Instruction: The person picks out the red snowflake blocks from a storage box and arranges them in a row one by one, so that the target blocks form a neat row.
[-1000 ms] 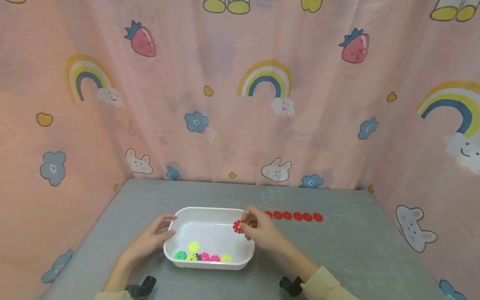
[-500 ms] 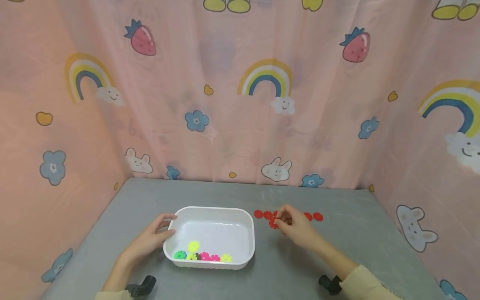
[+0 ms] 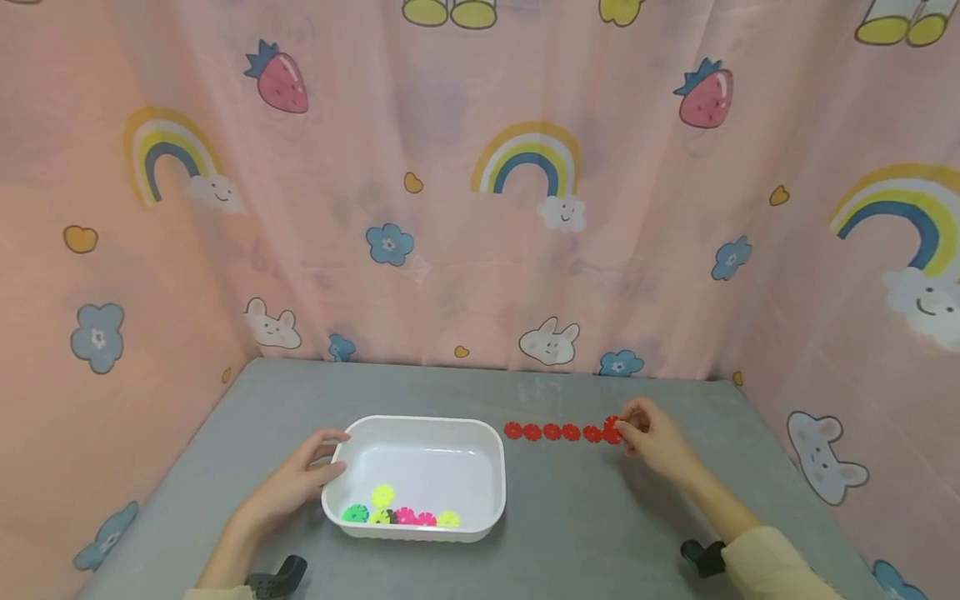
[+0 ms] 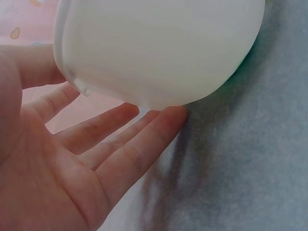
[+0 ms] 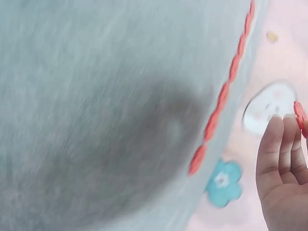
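My right hand (image 3: pixel 660 442) pinches a red snowflake disc (image 3: pixel 611 424) between thumb and fingertips, raised over the right end of a row of red discs (image 3: pixel 552 432). In the right wrist view, the pinched disc (image 5: pixel 299 114) shows at the right edge, partly cut off, above the curled fingers. My left hand (image 3: pixel 296 479) touches the left end of a white tray (image 3: pixel 491 475). Its fingers lie fairly straight against the tray's outer wall (image 4: pixel 159 53) in the left wrist view. Yellow, green and pink discs (image 3: pixel 405 516) lie along the tray's near side.
A grey table (image 3: pixel 420 387) bears the tray and the row. A pink patterned curtain (image 3: pixel 450 292) hangs behind and at both sides. One yellow disc (image 3: pixel 382 497) sits slightly apart from the others in the tray.
My right hand has carried the red disc out from over the tray, rightward along the row to its right end. The left hand stays against the tray.
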A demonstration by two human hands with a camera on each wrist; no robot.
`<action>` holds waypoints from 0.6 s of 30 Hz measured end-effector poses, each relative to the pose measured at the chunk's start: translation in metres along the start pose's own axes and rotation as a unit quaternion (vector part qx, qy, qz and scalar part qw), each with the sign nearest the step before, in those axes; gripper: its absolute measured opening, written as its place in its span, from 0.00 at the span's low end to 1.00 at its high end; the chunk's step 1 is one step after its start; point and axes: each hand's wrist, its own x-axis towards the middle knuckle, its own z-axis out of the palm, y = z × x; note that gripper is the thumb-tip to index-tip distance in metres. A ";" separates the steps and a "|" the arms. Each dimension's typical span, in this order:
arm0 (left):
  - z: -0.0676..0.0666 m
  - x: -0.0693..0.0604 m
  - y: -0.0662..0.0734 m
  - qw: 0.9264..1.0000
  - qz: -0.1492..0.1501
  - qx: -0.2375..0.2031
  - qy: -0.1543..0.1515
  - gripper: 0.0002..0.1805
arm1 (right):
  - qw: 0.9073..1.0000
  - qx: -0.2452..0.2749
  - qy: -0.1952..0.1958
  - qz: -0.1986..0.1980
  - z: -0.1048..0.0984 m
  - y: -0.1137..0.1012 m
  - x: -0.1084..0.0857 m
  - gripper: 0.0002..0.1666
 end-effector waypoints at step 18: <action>0.004 -0.001 0.001 1.000 -0.002 -0.008 0.001 0.27 | 0.991 -0.046 0.044 0.115 -0.029 0.072 0.009 0.10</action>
